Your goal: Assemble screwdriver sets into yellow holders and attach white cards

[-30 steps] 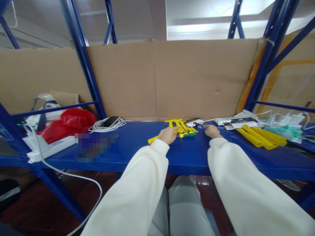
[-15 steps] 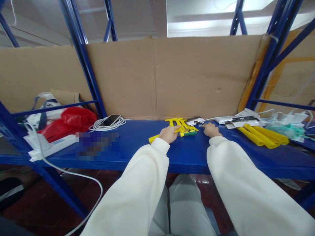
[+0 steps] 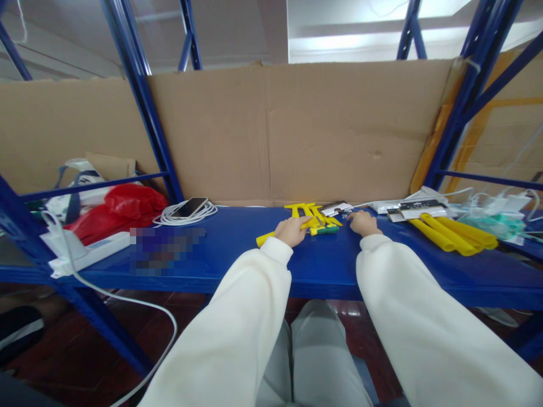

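My left hand (image 3: 290, 231) is closed around a yellow tube-like handle (image 3: 263, 239), whose end sticks out to the left of the palm. Just beyond it lie several yellow plastic T-shaped pieces (image 3: 300, 207), side by side. A screwdriver with a green and yellow handle (image 3: 326, 230) rests on the blue shelf to the right of this hand. My right hand (image 3: 365, 224) is low over the shelf, fingers bent together by a few tiny shiny metal parts (image 3: 347, 215). Whatever its fingertips pinch is too small to make out.
Several yellow tubes (image 3: 453, 234) and black-and-white packaging (image 3: 418, 209) lie on the right. At left are a phone (image 3: 192, 207) on a coiled white cable (image 3: 167, 217), a red bag (image 3: 123, 209) and a white power strip (image 3: 102, 251). Cardboard (image 3: 318, 130) walls the back.
My right hand has shifted very slightly left beside the small metal parts. My left hand keeps its hold on the yellow handle.
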Tool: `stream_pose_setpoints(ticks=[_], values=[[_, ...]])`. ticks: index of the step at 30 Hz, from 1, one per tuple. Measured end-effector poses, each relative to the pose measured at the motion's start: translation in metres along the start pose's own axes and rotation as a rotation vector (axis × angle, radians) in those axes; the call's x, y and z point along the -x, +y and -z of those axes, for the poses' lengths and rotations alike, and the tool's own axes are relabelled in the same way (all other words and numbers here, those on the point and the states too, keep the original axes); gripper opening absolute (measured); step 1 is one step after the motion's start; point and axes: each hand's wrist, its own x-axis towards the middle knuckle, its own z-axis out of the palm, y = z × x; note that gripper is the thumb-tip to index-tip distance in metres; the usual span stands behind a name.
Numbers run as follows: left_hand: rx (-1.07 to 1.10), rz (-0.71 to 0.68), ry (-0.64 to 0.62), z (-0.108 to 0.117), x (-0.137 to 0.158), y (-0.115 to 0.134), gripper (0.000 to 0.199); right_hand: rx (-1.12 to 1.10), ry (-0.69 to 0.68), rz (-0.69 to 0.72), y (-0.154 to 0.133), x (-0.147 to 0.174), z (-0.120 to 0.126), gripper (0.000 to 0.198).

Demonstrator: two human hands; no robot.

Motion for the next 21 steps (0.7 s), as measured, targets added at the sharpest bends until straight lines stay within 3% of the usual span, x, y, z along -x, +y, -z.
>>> stream_pose_setpoints(ticks=[21], values=[[0.014,-0.010,0.001,-0.0005,-0.0003,-0.0006,0.047,0.028,0.067,0.001,0.0023,0.0016,-0.0007,0.032]])
